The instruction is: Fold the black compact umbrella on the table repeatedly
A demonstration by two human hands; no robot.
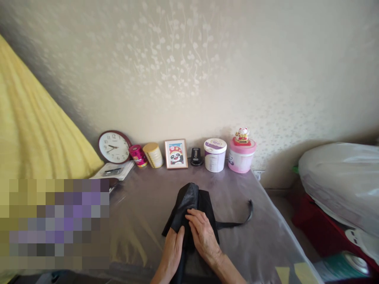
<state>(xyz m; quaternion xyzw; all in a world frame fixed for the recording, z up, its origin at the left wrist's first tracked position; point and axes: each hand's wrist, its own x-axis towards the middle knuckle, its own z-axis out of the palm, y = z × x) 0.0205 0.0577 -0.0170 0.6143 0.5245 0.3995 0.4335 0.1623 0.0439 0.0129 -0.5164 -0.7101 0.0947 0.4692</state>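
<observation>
A black fabric piece, crumpled and partly folded, lies on the grey table in front of me. A black strap trails from it to the right. My left hand rests on the cloth's near left edge, fingers together and curled onto the fabric. My right hand lies on top of the cloth just right of it, fingers bent and pressing into the fold. Both hands touch each other over the fabric.
Along the wall stand a round clock, a pink can, a yellow-lidded tin, a framed panda picture, a small black device, a white tub and a pink tub. Papers lie at left. A plastic-covered bundle sits right.
</observation>
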